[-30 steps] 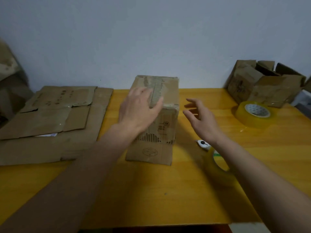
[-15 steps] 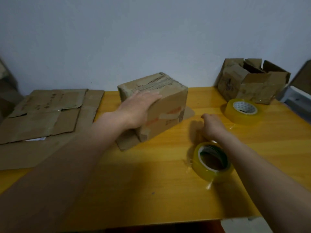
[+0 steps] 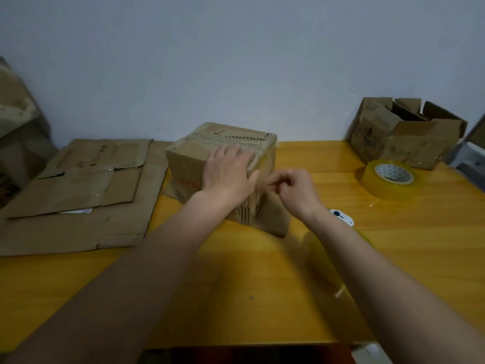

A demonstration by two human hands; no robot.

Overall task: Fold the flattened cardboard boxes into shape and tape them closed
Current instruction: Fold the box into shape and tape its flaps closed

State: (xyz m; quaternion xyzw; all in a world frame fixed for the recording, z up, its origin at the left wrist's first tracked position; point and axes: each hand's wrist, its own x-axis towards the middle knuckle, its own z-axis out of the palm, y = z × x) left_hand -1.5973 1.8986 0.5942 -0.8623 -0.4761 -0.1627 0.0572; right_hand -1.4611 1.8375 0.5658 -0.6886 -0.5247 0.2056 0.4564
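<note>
Single view only, so I have no second view to compare for overlap. Head camera, wide-angle, looking forward and down across the table (image 3: 262, 285) toward the wall (image 3: 236, 61). Both forearms enter from the bottom edge, close to the lens; the box (image 3: 199, 158) sits mid-frame, near. I note the table's front edge at the bottom and straight lines bowing toward the frame sides.
</note>
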